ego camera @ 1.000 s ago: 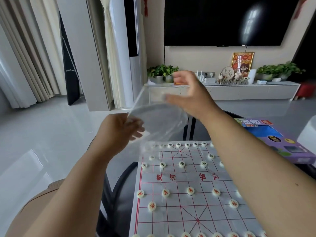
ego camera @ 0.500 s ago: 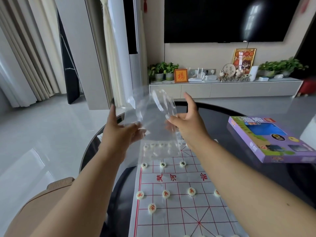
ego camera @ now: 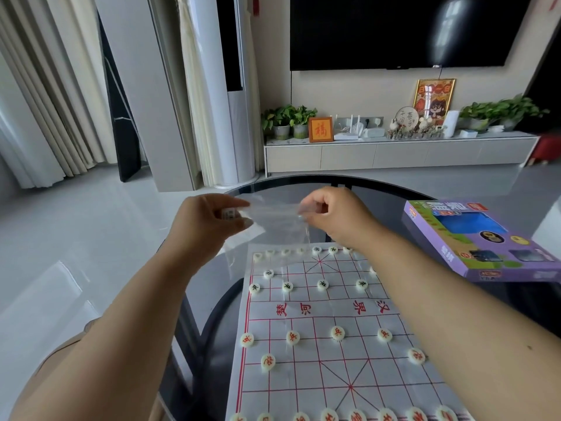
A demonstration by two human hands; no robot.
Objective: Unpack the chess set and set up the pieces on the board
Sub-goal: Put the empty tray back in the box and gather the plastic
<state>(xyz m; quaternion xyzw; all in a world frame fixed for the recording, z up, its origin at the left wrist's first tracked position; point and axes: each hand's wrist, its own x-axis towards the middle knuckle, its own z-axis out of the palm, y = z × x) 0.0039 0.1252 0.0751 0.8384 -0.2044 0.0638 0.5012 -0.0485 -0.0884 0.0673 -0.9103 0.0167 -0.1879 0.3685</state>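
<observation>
Living room beyond, with television [ego camera: 403, 31] on far wall; dark round glass table [ego camera: 379, 189] nearest. Chess board [ego camera: 328, 338] flat on table, pieces [ego camera: 337, 333] already standing in rows on near and far sides. Held above board's far edge, empty clear plastic bag [ego camera: 273, 220]. Left hand [ego camera: 209, 226] and right hand [ego camera: 331, 217] each with grip pinched on a top corner. Purple box [ego camera: 485, 241] lying to the right. Best done by keeping bag taut, folding away from the pieces, then laying aside by box.
</observation>
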